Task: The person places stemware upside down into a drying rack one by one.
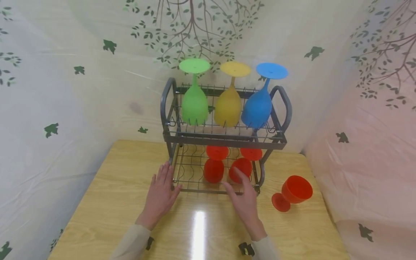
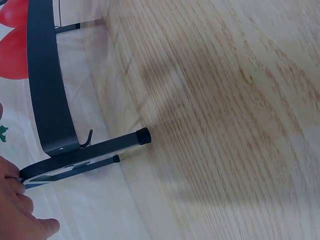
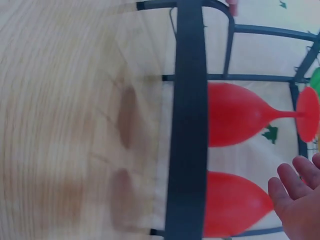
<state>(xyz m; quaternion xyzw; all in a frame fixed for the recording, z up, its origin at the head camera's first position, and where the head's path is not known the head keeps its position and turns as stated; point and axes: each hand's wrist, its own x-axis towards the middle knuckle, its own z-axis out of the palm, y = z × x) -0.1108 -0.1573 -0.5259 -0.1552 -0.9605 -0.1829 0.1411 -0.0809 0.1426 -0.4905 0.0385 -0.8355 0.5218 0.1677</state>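
Note:
My left hand (image 1: 159, 200) lies with straight fingers against the left side of a black two-tier dish rack (image 1: 224, 139). In the left wrist view its fingertips meet the rack's side frame. On the lower tier two red goblets (image 1: 213, 170) stand upside down, side by side. My right hand (image 1: 245, 204) is spread in front of the right-hand red goblet (image 1: 245, 164), fingers extended and holding nothing. From the right wrist, those fingers (image 3: 290, 182) appear beside that goblet's stem end; whether they touch it I cannot tell.
Upside down on the upper tier are a green goblet (image 1: 195, 104), a yellow goblet (image 1: 229, 106) and a blue goblet (image 1: 258, 108). Another red goblet (image 1: 296, 189) lies tipped on the wooden table (image 1: 107, 202), right of the rack. A leaf-patterned curtain (image 1: 97, 90) hangs behind.

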